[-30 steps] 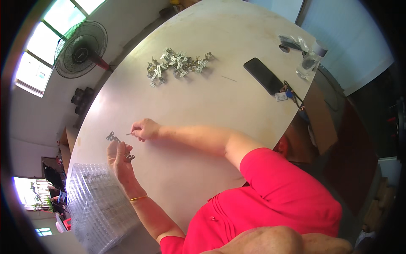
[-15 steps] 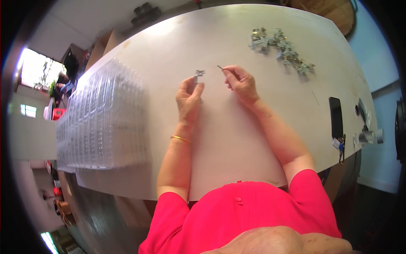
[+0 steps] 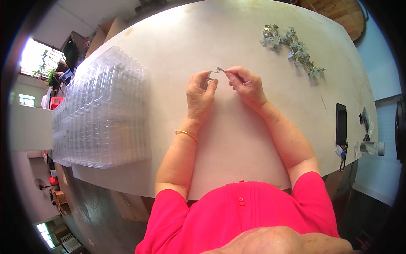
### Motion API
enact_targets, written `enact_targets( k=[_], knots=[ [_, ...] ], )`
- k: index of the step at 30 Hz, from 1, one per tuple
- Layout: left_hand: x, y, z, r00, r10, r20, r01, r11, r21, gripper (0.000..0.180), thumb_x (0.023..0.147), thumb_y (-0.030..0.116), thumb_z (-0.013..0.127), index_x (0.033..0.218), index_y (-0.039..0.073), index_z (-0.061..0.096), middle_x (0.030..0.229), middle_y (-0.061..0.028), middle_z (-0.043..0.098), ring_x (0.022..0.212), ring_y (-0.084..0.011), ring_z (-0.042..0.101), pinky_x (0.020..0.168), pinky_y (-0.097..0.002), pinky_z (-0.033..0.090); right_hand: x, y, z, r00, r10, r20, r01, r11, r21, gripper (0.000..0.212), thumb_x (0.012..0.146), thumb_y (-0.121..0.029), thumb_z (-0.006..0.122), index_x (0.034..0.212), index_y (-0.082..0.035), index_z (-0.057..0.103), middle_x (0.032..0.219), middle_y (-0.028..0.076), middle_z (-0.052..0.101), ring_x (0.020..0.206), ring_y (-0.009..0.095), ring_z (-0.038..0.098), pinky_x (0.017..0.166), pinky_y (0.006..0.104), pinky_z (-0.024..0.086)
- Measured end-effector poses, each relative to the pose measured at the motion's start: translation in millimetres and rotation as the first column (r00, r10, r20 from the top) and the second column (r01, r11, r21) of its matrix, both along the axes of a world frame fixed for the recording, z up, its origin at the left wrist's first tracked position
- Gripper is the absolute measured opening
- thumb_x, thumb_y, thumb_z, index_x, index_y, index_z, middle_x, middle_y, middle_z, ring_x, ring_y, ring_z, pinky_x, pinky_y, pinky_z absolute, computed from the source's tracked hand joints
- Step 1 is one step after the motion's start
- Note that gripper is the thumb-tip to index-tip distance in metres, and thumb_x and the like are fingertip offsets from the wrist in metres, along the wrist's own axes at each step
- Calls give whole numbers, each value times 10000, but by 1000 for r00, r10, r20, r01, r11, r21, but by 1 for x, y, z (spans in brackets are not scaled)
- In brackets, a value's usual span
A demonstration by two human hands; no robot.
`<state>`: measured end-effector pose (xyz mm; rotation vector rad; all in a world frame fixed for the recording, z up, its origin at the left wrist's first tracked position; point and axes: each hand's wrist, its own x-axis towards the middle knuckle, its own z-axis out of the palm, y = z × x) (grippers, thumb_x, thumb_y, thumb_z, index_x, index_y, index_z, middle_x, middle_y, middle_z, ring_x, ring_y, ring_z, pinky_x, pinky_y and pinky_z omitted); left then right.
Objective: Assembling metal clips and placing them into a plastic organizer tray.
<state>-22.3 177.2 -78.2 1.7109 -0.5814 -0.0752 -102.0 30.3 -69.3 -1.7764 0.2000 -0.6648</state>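
Note:
Between the fingers of my left hand (image 3: 200, 94) is a small bent metal bracket (image 3: 212, 75), its upper end sticking out past the fingertips. My right hand (image 3: 248, 86) pinches a thin dark rod-like tool (image 3: 224, 70). The tool's tip meets the bracket's upper end, close to a small dark part there. Fingers hide the rest of both pieces. Farther off to the right lies a loose pile of similar small metal parts (image 3: 298, 53).
Stacked clear plastic trays (image 3: 103, 110) fill the left side of the pale table (image 3: 177, 46). At the right are a thin wire-like piece (image 3: 323, 103), a black phone (image 3: 341, 124), keys (image 3: 343, 152) and a clear bottle (image 3: 369, 148) lying near the table edge.
My hands have come together, and the tool's tip now meets the bracket. The bracket is turned differently in my left hand. The whole view has shifted slightly.

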Motion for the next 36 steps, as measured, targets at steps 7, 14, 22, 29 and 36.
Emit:
enact_targets(
  k=[7,14,22,29,36],
  knots=[
    [1,-1,-2,997,19,72,-23,998,50,253,874,52,723,1109,29,633,983,-7,596,799,-67,584,733,-231,519,-1,-3,-3,1000,-2,-9,2,999,-38,68,921,-68,660,984,-45,671,712,13,623,622,66,533,577,251,462],
    [1,1,0,979,43,201,-65,993,102,244,859,44,729,1089,37,651,988,-14,563,754,-68,560,705,-239,507,-4,-2,1,1000,-8,-4,7,992,-125,67,913,-69,664,975,-44,668,690,33,622,591,85,531,559,261,459],
    [1,-2,-1,977,26,210,-44,996,80,261,841,22,733,1088,40,651,965,-17,559,726,-67,538,666,-238,493,-4,-6,-1,998,14,-60,-22,991,-130,97,938,-60,635,1028,-37,662,760,-5,630,648,50,561,590,222,477],
    [-3,4,4,904,-13,428,-31,995,95,305,785,-37,699,1072,49,643,915,-86,570,714,-184,560,645,-302,504,1,5,2,997,44,-56,-45,999,-25,180,944,-81,616,1124,-73,614,702,35,623,628,93,579,575,257,481],
    [-10,0,6,878,-16,478,-55,989,135,268,785,-21,679,1037,57,631,949,-124,588,835,-304,634,704,-399,529,-3,0,-10,994,74,-82,-70,996,53,101,956,-96,622,1039,-50,657,855,5,618,734,65,570,655,226,488]
  ],
)
